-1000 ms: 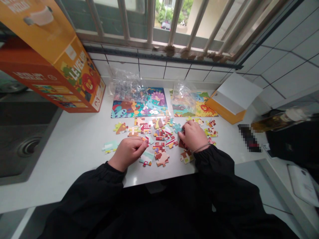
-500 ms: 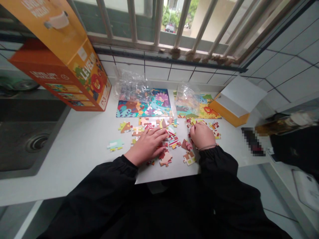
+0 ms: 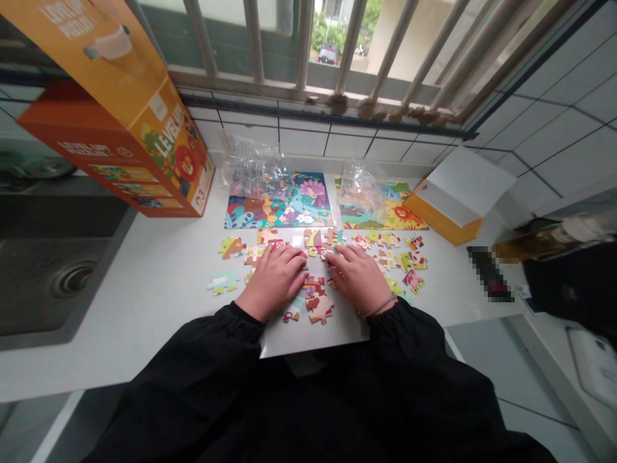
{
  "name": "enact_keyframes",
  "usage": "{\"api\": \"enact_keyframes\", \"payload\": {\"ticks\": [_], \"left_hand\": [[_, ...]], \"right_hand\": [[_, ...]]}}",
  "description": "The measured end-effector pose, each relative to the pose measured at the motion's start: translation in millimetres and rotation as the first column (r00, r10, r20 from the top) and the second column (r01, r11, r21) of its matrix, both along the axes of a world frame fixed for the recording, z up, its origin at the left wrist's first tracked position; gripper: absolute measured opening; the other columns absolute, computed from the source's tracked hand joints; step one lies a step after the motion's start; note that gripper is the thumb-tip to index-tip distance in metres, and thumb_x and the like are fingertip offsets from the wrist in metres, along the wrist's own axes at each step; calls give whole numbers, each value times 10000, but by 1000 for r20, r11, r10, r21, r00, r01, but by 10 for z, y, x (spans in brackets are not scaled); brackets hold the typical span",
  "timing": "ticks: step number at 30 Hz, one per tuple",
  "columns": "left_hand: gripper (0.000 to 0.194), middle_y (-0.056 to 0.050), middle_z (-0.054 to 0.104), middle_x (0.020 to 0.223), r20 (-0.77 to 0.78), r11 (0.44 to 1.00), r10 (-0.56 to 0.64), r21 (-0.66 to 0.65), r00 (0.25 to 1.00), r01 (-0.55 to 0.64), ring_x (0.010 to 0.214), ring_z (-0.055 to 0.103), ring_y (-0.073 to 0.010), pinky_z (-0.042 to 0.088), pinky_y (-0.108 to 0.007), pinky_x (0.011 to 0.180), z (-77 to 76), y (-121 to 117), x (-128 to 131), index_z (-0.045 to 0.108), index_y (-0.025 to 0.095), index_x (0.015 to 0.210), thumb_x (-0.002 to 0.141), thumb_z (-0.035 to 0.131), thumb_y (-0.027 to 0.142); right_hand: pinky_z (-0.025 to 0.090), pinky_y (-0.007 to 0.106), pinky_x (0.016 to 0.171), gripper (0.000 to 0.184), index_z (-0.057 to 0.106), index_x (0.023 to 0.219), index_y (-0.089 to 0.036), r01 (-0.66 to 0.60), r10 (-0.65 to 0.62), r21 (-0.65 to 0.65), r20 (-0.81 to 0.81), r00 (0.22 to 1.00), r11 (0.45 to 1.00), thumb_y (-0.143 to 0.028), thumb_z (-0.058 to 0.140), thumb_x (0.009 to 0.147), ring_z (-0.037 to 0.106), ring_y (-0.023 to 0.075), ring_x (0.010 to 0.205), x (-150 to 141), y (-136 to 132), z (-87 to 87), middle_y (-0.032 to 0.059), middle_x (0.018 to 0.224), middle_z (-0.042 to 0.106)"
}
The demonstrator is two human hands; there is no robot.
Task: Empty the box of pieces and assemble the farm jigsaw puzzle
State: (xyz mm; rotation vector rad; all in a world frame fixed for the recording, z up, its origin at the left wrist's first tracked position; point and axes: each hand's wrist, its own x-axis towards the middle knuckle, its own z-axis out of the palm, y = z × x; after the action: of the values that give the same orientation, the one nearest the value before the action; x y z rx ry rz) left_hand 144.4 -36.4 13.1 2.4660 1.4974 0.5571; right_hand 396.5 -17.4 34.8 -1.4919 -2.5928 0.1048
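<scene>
Several loose, colourful puzzle pieces (image 3: pixel 407 260) lie scattered on the white counter (image 3: pixel 144 289). My left hand (image 3: pixel 276 278) rests palm down on the pieces left of centre, fingers stretched out flat. My right hand (image 3: pixel 359 278) lies beside it, also flat on the pieces, fingers pointing left towards the other hand. A brown and orange piece (image 3: pixel 319 307) sits just below the gap between both hands. A pale green piece (image 3: pixel 222 281) lies apart at the left. What is under the palms is hidden.
Two finished puzzle pictures (image 3: pixel 282 202) with clear plastic bags (image 3: pixel 359 186) on them lie at the back. An orange puzzle box (image 3: pixel 135 109) leans at the left, an open yellow box (image 3: pixel 453 193) at the right. A sink (image 3: pixel 53 270) is at the far left.
My right hand has moved left from the right-hand pieces to the middle and flattened out. My left hand has drawn back slightly. Pieces on the right now lie uncovered.
</scene>
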Motion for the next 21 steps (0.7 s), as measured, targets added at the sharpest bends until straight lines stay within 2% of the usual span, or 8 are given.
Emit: {"api": "enact_keyframes", "payload": {"ticks": [3,6,8,10,12,15,18,21], "left_hand": [[300,-138,665,1523,16,999,38,12,999,-38,1447,566,-344,304,-681,1326,-29,31,-22,708,211,1320,1074,605,350],[258,-161,670,1518,104,997,33,65,994,-40,1427,594,-343,375,-654,1291,35,37,-47,722,193,1258,1077,590,321],[222,-154,710,1455,200,995,-44,101,979,24,1368,643,-320,465,-578,1227,155,-43,-27,731,195,1210,1079,596,314],[216,-130,759,1361,284,979,-201,91,938,183,1278,697,-287,536,-491,1140,316,-223,37,732,213,1230,1068,628,311],[215,-103,812,1163,353,911,-382,-12,854,412,1084,758,-239,591,-398,1018,468,-480,128,741,218,1226,1047,632,268],[216,-48,837,1110,493,737,-522,-149,696,659,1031,779,-237,594,-368,1042,570,-883,228,787,255,1118,964,642,212],[185,-37,850,1025,587,606,-485,-310,649,733,940,791,-225,623,-286,908,469,-1171,214,812,231,1053,934,687,297],[258,-52,841,974,671,484,-405,-419,621,768,897,783,-221,626,-266,856,245,-1359,161,817,198,1008,920,729,424]], "right_hand": [[510,533,1131,330,742,1347,-216,149,-150,14,35,988,989,-333,606,1070,589,355,1346,137,4,-24,164,1468,683],[509,575,1134,360,729,1348,-184,232,-232,16,-1,973,973,-367,627,1056,592,385,1337,240,-11,-25,207,1490,660],[486,583,1188,391,705,1394,-165,201,-200,-3,-124,972,980,-358,593,1074,584,379,1386,240,-94,21,218,1520,645],[457,546,1253,443,648,1489,-165,72,-87,-60,-313,946,996,-364,536,1109,570,335,1456,176,-270,115,201,1570,623],[432,483,1299,517,551,1605,-199,-151,55,-147,-510,858,978,-416,493,1140,534,276,1530,66,-530,240,158,1647,575],[386,439,1342,670,424,1704,-213,-541,201,-267,-728,655,797,-577,453,1143,487,248,1590,-121,-965,412,134,1705,527],[411,437,1324,859,362,1734,-168,-638,133,-322,-819,559,699,-723,483,1089,487,273,1596,-263,-1279,483,181,1722,492],[430,445,1304,832,426,1696,-176,-651,98,-330,-843,529,683,-738,472,1084,492,287,1590,-357,-1429,457,189,1730,477]]}}
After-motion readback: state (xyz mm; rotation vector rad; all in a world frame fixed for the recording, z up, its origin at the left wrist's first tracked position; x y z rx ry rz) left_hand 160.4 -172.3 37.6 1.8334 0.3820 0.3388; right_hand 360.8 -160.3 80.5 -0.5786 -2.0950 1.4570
